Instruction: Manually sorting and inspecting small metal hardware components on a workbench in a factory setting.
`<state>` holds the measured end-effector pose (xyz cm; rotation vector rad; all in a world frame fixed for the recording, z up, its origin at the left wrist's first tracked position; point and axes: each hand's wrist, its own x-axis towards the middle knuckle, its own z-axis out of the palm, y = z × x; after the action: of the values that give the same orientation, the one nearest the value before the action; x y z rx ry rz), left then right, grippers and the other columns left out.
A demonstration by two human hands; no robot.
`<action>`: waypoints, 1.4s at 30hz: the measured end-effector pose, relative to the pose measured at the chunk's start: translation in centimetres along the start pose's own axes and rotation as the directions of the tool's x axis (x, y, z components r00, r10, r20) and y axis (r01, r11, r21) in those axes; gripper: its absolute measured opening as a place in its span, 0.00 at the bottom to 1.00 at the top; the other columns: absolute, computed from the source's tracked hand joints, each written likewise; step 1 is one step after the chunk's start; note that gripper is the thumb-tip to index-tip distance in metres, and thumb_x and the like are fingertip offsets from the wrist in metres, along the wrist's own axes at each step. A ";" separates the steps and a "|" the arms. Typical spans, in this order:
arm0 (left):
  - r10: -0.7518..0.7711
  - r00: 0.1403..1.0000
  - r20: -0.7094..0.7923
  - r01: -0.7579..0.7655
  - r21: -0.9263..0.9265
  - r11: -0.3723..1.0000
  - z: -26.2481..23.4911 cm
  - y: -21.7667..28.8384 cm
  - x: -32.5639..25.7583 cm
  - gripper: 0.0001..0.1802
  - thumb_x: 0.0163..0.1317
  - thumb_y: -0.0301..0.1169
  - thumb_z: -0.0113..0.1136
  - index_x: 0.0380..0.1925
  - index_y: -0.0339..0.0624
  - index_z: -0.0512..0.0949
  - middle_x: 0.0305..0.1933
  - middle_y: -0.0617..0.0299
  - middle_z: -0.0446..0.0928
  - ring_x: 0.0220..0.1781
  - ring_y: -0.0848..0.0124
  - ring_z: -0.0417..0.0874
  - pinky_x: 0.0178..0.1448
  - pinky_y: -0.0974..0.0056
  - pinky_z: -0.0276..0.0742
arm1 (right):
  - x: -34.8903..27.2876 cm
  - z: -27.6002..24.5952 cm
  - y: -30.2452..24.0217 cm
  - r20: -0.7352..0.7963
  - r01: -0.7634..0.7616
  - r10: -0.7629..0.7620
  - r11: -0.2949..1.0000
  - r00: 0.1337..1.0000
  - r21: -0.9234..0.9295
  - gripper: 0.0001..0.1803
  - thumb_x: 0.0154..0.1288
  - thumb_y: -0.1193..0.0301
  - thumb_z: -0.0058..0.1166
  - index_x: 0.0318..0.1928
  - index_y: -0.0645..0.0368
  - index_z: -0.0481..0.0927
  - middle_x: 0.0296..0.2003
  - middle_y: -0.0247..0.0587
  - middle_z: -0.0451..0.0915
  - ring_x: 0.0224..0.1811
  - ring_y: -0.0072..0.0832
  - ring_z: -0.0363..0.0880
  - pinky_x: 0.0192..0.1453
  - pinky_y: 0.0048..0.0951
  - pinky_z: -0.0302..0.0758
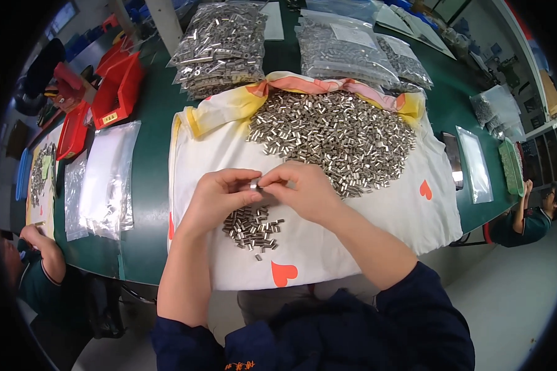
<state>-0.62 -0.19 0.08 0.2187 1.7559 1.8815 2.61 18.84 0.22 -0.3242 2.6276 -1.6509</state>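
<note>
A person's left hand [213,196] and right hand [303,191] met over a white cloth printed with orange hearts [328,241], fingertips of both pinched together on one small silvery metal sleeve [254,183]. Just below lay a small heap of matching metal sleeves [252,227]; a far larger pile of them [334,136] spread beyond. Such a piece looked light, rigid and slick, best gripped across its short barrel. Clear bags of metal parts [220,46] sat on the green table [148,185].
</note>
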 end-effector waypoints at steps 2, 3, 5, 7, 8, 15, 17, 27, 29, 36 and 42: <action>0.003 0.997 0.071 -0.006 0.045 0.999 0.6 0.6 0.2 0.20 0.48 0.20 0.64 0.44 0.32 0.75 0.36 0.63 0.78 0.36 0.79 0.77 0.42 0.75 0.75 | 0.0 -0.1 -0.5 0.015 -0.071 0.071 0.997 0.997 0.023 0.07 0.51 0.74 0.58 0.34 0.60 0.79 0.29 0.39 0.78 0.31 0.27 0.78 0.37 0.26 0.74; 0.008 0.998 0.060 -0.011 0.043 0.999 0.5 0.7 0.1 0.20 0.48 0.20 0.64 0.44 0.32 0.75 0.36 0.63 0.78 0.36 0.79 0.77 0.42 0.75 0.75 | 0.0 -0.2 -0.8 0.025 -0.149 0.148 0.988 0.989 0.041 0.08 0.52 0.75 0.58 0.34 0.61 0.79 0.31 0.37 0.79 0.33 0.23 0.78 0.39 0.24 0.74; -0.009 0.997 0.079 0.000 0.109 0.994 0.2 0.4 0.0 0.18 0.49 0.21 0.65 0.43 0.32 0.76 0.35 0.64 0.78 0.34 0.80 0.76 0.41 0.75 0.74 | 0.4 -0.8 -1.2 0.083 -0.177 0.169 0.978 0.982 0.112 0.09 0.51 0.75 0.59 0.35 0.61 0.79 0.31 0.37 0.79 0.33 0.23 0.78 0.39 0.24 0.74; -0.041 0.997 0.072 0.030 0.147 0.989 0.1 0.2 -0.3 0.17 0.48 0.22 0.65 0.41 0.33 0.77 0.33 0.65 0.77 0.33 0.81 0.74 0.40 0.75 0.73 | 1.1 -1.5 -1.7 -0.070 0.001 -0.013 0.986 0.997 -0.169 0.09 0.52 0.74 0.58 0.36 0.60 0.79 0.32 0.38 0.79 0.33 0.24 0.78 0.38 0.24 0.74; -0.018 0.992 0.124 -0.012 0.239 0.971 0.3 0.6 -0.5 0.17 0.48 0.23 0.66 0.41 0.34 0.77 0.32 0.65 0.77 0.32 0.81 0.74 0.39 0.74 0.73 | 2.0 -1.6 -2.4 -0.063 0.001 -0.018 0.967 0.998 -0.256 0.09 0.52 0.73 0.57 0.35 0.59 0.80 0.33 0.39 0.80 0.35 0.29 0.77 0.42 0.29 0.74; 0.034 0.975 0.221 -0.109 0.337 0.935 0.1 1.0 -0.5 0.17 0.47 0.26 0.67 0.40 0.35 0.78 0.29 0.66 0.77 0.31 0.80 0.74 0.39 0.73 0.72 | 8.7 1.5 1.0 0.059 0.291 -0.412 0.528 0.909 -0.798 0.05 0.48 0.72 0.56 0.29 0.54 0.81 0.30 0.35 0.76 0.40 0.34 0.70 0.47 0.35 0.66; 0.049 0.975 0.215 -0.126 0.363 0.923 0.2 0.9 -0.5 0.17 0.47 0.26 0.67 0.40 0.36 0.78 0.29 0.66 0.77 0.31 0.80 0.74 0.39 0.73 0.72 | 8.7 1.3 1.5 0.089 0.313 -0.420 0.501 0.903 -0.807 0.03 0.49 0.71 0.55 0.27 0.52 0.80 0.29 0.34 0.74 0.40 0.33 0.69 0.45 0.33 0.65; 0.023 0.998 0.051 -0.025 0.044 0.999 -0.1 0.0 0.2 0.18 0.49 0.25 0.66 0.42 0.34 0.77 0.32 0.66 0.76 0.34 0.80 0.75 0.40 0.75 0.73 | 3.3 -0.5 -0.7 -0.117 -0.141 0.153 0.984 0.981 0.105 0.06 0.57 0.75 0.53 0.35 0.62 0.79 0.29 0.35 0.79 0.31 0.21 0.74 0.38 0.23 0.71; 0.033 0.999 -0.033 -0.032 0.032 0.999 0.0 0.1 0.5 0.18 0.50 0.24 0.64 0.43 0.33 0.76 0.35 0.64 0.77 0.36 0.79 0.76 0.42 0.75 0.74 | 1.9 -0.2 -0.4 -0.076 -0.168 0.186 0.967 0.980 0.193 0.06 0.60 0.76 0.52 0.38 0.61 0.78 0.31 0.27 0.77 0.30 0.11 0.69 0.35 0.14 0.66; 0.058 0.998 -0.027 -0.057 0.025 0.998 -0.3 0.0 0.7 0.21 0.51 0.23 0.63 0.47 0.31 0.73 0.36 0.60 0.79 0.37 0.78 0.79 0.44 0.74 0.74 | 1.2 0.2 -1.0 -0.021 -0.042 0.045 0.995 0.999 0.095 0.06 0.55 0.77 0.56 0.35 0.62 0.79 0.32 0.31 0.79 0.33 0.16 0.73 0.38 0.18 0.69; 0.090 0.995 -0.045 -0.082 0.146 0.986 0.2 -0.4 0.9 0.20 0.51 0.23 0.63 0.45 0.30 0.75 0.35 0.61 0.79 0.36 0.79 0.78 0.42 0.74 0.74 | 0.9 0.7 -0.7 -0.103 0.229 -0.270 0.926 0.957 -0.301 0.05 0.51 0.75 0.57 0.30 0.60 0.79 0.28 0.41 0.78 0.32 0.34 0.77 0.38 0.30 0.73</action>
<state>-1.18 0.41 -0.50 0.3072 1.9478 1.8359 1.96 17.78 0.57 -0.5940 3.0522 -1.3908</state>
